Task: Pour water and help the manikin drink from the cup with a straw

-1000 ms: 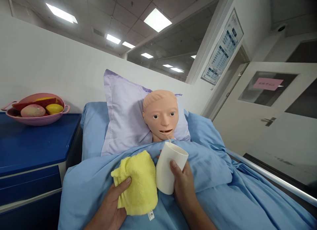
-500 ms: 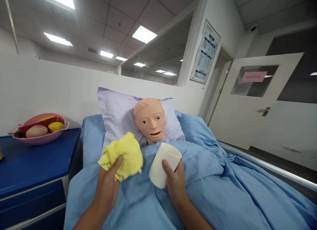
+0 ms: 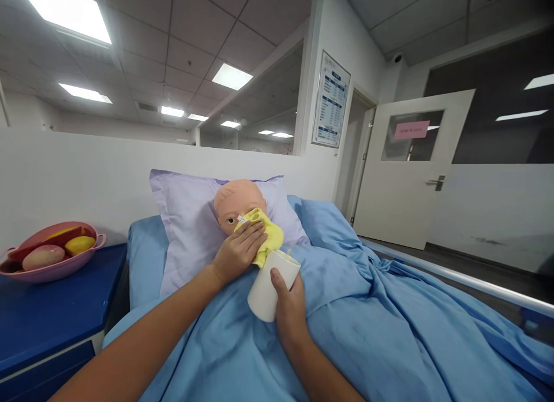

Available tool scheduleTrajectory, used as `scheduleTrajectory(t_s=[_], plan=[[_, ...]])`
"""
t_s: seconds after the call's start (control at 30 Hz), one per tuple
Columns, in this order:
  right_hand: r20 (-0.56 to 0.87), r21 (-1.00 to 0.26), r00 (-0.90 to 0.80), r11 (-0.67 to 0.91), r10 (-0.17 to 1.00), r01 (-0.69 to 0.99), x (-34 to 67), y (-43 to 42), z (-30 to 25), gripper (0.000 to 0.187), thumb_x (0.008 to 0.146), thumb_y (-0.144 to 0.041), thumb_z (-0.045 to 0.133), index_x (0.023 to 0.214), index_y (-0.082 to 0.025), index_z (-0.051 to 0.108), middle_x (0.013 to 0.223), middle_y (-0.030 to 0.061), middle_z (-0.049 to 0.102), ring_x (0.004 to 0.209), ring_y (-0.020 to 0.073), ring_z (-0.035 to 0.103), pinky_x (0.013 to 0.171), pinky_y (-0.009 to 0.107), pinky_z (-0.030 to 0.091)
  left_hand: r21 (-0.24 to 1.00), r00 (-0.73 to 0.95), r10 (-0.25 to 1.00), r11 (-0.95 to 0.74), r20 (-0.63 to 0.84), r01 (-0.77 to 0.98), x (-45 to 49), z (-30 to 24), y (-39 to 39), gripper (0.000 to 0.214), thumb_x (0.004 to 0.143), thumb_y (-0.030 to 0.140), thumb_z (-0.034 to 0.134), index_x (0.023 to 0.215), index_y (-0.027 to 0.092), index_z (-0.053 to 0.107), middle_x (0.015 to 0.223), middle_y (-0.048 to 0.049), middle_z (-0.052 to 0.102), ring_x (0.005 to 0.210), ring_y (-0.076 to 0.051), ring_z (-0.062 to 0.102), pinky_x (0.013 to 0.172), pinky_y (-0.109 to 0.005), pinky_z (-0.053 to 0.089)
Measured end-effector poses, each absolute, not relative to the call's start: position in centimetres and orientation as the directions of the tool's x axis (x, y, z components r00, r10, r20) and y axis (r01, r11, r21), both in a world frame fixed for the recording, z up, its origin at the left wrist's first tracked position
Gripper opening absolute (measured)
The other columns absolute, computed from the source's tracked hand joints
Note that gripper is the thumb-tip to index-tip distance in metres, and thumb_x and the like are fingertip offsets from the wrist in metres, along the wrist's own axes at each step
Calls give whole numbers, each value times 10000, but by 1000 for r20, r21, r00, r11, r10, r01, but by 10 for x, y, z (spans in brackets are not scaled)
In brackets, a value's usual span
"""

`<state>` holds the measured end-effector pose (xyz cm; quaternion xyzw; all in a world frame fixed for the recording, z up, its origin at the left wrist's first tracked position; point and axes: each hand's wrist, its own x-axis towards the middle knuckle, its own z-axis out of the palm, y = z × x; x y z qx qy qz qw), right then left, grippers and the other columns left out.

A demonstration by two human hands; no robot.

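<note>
A manikin's head rests on a lilac pillow, its body under a blue quilt. My left hand presses a yellow cloth over the lower face, covering the mouth and one eye. Its fingers lie on top of the cloth, and a small white tag shows at the cloth's edge. Just below, my right hand grips a white cup, thumb on the near side. The cup tilts, its rim close to the cloth. What it contains is out of sight.
On the left, a blue bedside cabinet carries a pink basket of fruit. A metal bed rail runs along the right side. Behind it, a white door stands ajar. A low white wall is behind the pillow.
My left hand has carried the yellow cloth forward and right, from above the quilt onto the manikin's face. My right hand still holds the cup near the chest. The view has shifted slightly.
</note>
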<state>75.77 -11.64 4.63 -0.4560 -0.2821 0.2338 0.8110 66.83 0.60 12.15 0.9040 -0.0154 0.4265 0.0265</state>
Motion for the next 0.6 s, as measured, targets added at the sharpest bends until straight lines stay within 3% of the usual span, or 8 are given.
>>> scheduleTrajectory(t_s=[0.17,0.4,0.47,0.6], plan=[[258,-855,718,500,646,-142,757,-116,48,584,721,-552,764,1154,-228,543,1034,37,690,889,232,676,779,345,569,161,680,52,-982,732,-98,653,107,10,319,955,214,467,1214,194,652,1337,-110,607,1350,-231,471,1225,-500,246],[256,-864,696,482,671,-147,756,-117,48,618,718,-542,768,1197,-227,536,999,45,701,867,251,685,722,363,587,386,641,224,-914,734,-122,620,86,6,265,906,250,571,1132,219,705,1240,-101,679,1280,-241,555,1218,-488,272],[264,-862,688,485,676,-146,756,-117,48,620,719,-539,767,1201,-226,536,1016,51,702,865,253,684,715,363,587,323,602,195,-940,774,-111,618,90,2,299,914,229,550,1181,219,685,1275,-101,661,1297,-241,540,1217,-485,280],[292,-870,675,481,677,-106,757,-116,49,631,709,-550,770,1195,-221,539,976,42,696,821,244,675,675,346,571,-20,456,-30,-999,889,-26,636,115,-5,415,919,169,514,1329,197,575,1363,-109,603,1375,-246,449,1213,-499,286]])
